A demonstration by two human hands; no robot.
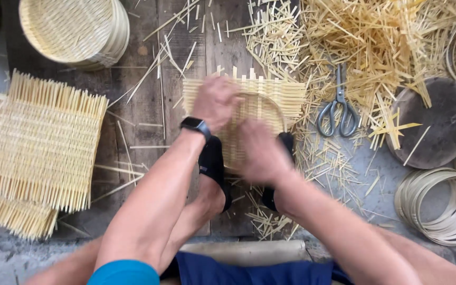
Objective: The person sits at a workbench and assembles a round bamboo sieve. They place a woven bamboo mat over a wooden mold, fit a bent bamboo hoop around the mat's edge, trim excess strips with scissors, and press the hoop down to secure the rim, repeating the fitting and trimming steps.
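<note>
Press the mat (270, 95) evenly over the hoop (262, 103) with left hand (216, 103) and right hand (259, 153); finger positions cannot be told, blurred.

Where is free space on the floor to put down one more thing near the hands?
The barest patch is the dark boards between the stack of woven mats and the mat under both hands, with only a few stray strips. Right of it, around the scissors and the rings, offcuts crowd the floor.
</note>
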